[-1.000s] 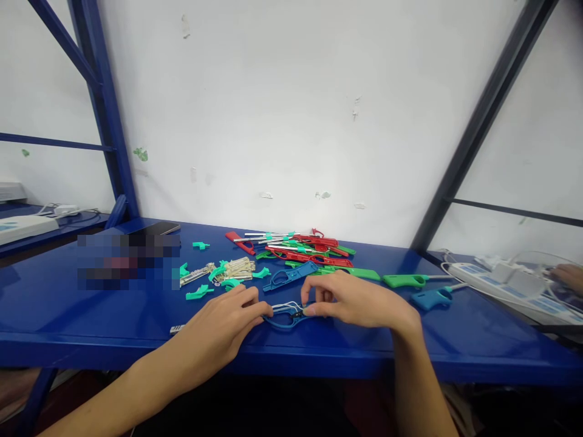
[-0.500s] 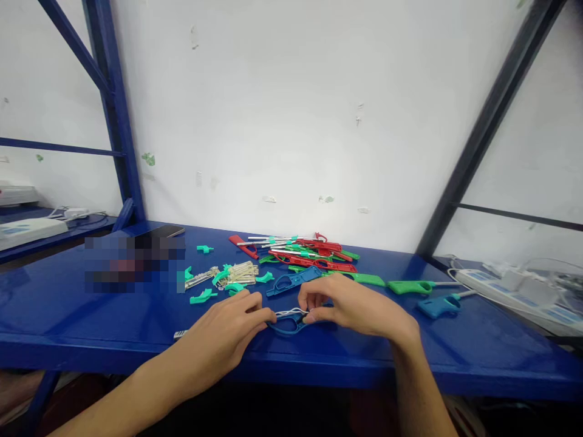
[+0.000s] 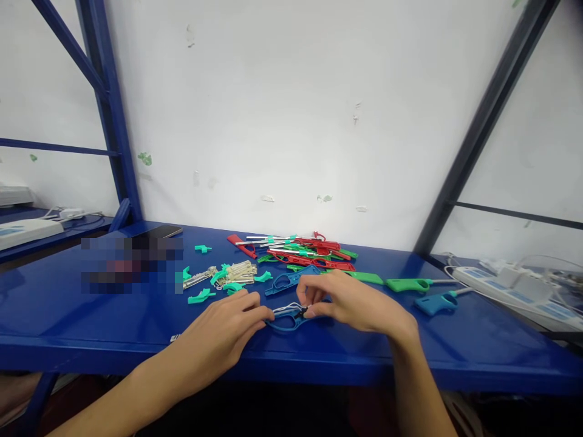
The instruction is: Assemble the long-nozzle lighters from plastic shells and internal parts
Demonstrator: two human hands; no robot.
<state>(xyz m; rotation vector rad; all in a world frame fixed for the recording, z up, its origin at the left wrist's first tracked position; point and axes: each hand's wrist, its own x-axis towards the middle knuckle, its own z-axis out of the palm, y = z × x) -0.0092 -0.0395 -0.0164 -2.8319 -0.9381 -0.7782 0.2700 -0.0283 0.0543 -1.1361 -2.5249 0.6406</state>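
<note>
A blue lighter shell half [image 3: 283,326] lies near the front of the table, between my two hands. Thin white wires [image 3: 288,306] run along it to a small black part [image 3: 301,312]. My left hand [image 3: 228,321] is closed, thumb and forefinger pinching the shell's left end and the wire ends there. The fingers of my right hand [image 3: 348,303] pinch around the black part and cover the shell's right portion. Just behind them rests another blue shell half [image 3: 291,280].
Red shell halves [image 3: 314,262], green ones and metal tubes [image 3: 262,238] are piled behind. Teal triggers [image 3: 200,296] and cream-coloured parts [image 3: 241,272] lie left. Green [image 3: 407,286] and blue lighters [image 3: 436,304] lie right, near a power strip [image 3: 501,288]. A phone [image 3: 159,233] sits back left.
Both hands stay at the shell half. My right fingers have shifted slightly, and more of the black part shows. The view has moved a little.
</note>
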